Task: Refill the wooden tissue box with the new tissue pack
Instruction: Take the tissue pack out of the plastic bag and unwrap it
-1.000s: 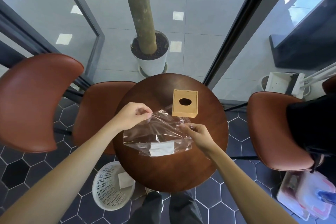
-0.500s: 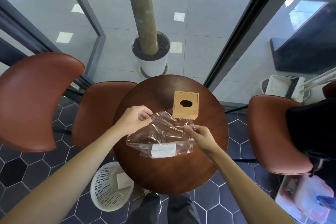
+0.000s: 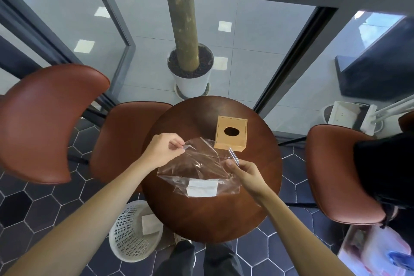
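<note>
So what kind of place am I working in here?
Probably a café or lounge seating corner by a glass wall. A small round wooden table is ringed by brown padded chairs, with a potted tree past the glass and a white wastebasket underneath.

Pale wooden tissue box (image 3: 231, 133) near corner veiled by clear plastic bag (image 3: 199, 168), brown chair (image 3: 44, 119) cut at left edge, pink-lidded container (image 3: 378, 253) blurred at lower right corner, contents unreadable
</note>
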